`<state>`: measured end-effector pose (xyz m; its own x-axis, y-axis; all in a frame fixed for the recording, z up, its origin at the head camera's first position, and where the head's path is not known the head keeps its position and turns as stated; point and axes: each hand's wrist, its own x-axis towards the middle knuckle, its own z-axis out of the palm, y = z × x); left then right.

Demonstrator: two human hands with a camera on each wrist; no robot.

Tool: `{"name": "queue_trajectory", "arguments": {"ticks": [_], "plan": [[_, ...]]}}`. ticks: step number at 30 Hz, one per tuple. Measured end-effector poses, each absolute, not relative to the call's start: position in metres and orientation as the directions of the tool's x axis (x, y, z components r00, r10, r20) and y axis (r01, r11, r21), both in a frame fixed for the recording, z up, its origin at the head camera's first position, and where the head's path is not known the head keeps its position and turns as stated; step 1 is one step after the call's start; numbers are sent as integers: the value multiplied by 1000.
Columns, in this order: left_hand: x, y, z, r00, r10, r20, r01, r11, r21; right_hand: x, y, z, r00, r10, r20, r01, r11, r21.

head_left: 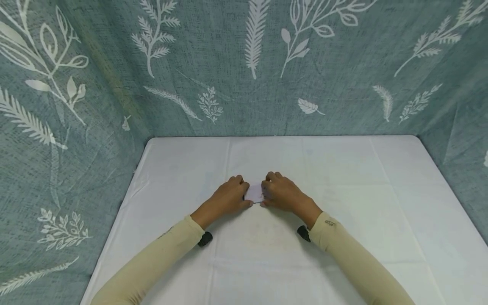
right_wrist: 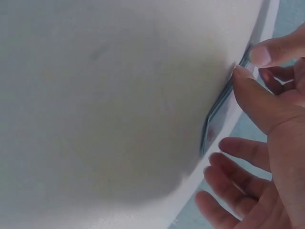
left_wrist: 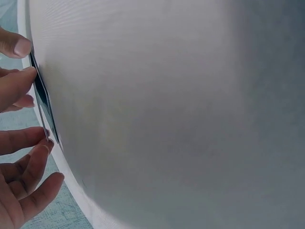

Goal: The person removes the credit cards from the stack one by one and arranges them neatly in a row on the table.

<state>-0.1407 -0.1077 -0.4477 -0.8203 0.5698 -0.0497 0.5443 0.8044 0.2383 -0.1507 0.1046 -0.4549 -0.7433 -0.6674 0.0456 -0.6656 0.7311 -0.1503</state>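
Observation:
A small, thin, pale lavender folded piece lies between both hands over the white table. From the wrist views its edge appears as several dark-rimmed thin layers, slightly parted in the left wrist view; its exact kind cannot be told. My left hand grips its left side, thumb at the near edge and curled fingers at the far part. On the opposite side my right hand holds it likewise, covering the right end. The two thumbs are close together along the near edge.
White cloth covers the table. Green curtains with white leaf prints hang behind it and at both sides. A black wrist device shows under the left sleeve, another by the right sleeve.

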Motion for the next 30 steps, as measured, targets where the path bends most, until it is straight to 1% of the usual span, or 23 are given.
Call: {"name": "queue_trajectory", "arguments": {"ticks": [12, 19, 30], "plan": [[-142, -109, -449, -811, 584, -26, 569, 799, 196, -156, 99, -458, -732, -680, 38, -675, 717, -175], [-142, -109, -448, -810, 586, -27, 572, 799, 188, -160, 98, -458, -750, -662, -9, -645, 734, -214], [-144, -112, -451, -801, 598, -31, 587, 794, 156, -161, 99, -458, -734, -678, 41, -670, 713, -208]]}}
